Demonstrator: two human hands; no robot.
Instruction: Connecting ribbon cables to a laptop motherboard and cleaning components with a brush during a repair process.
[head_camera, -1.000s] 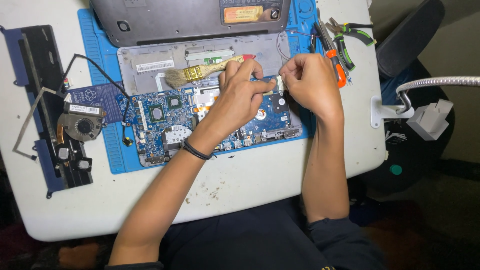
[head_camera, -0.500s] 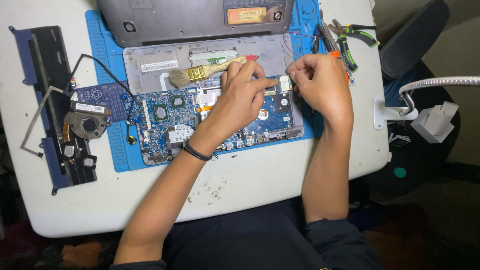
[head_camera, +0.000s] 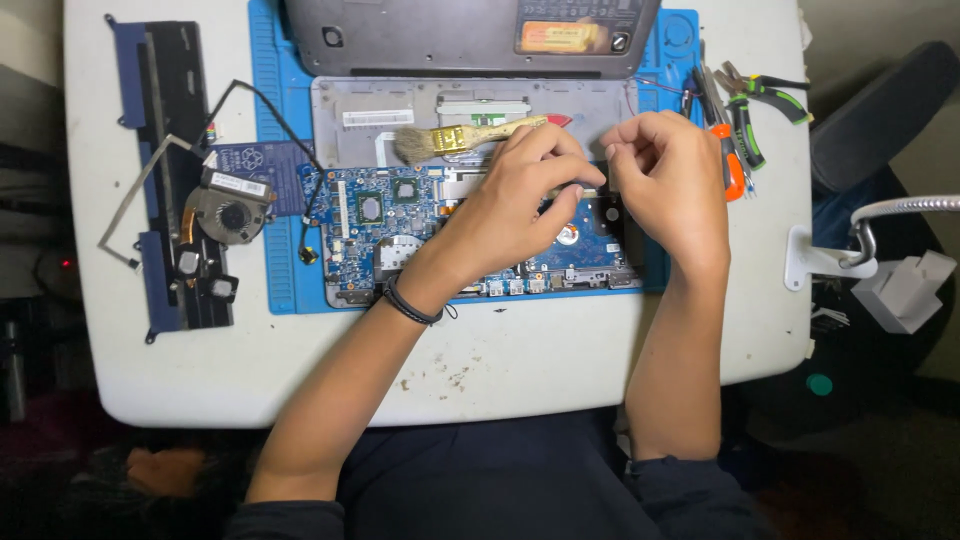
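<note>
A blue laptop motherboard (head_camera: 370, 215) lies on a blue work mat (head_camera: 275, 120). My left hand (head_camera: 520, 195), with a black band at the wrist, hovers over the board's right half, its thumb and fingers pinched on a thin pale strip (head_camera: 575, 187). My right hand (head_camera: 665, 180) is right beside it, fingers curled toward the left fingertips. What the right hand holds is hidden. A small paintbrush (head_camera: 450, 138) rests on the grey laptop base (head_camera: 400, 100) just above my left hand.
A dark laptop shell (head_camera: 420, 30) lies at the far edge. A cooling fan (head_camera: 225, 212) and a black frame part (head_camera: 165, 120) sit left of the mat. Pliers (head_camera: 745, 110) and an orange-handled tool (head_camera: 733, 175) lie to the right. A clamped lamp arm (head_camera: 900, 205) sticks out at the right edge of the white table (head_camera: 500, 360).
Both hands stay together over the right side of the board. The small pale piece between them shows less than before. The view has drifted slightly.
</note>
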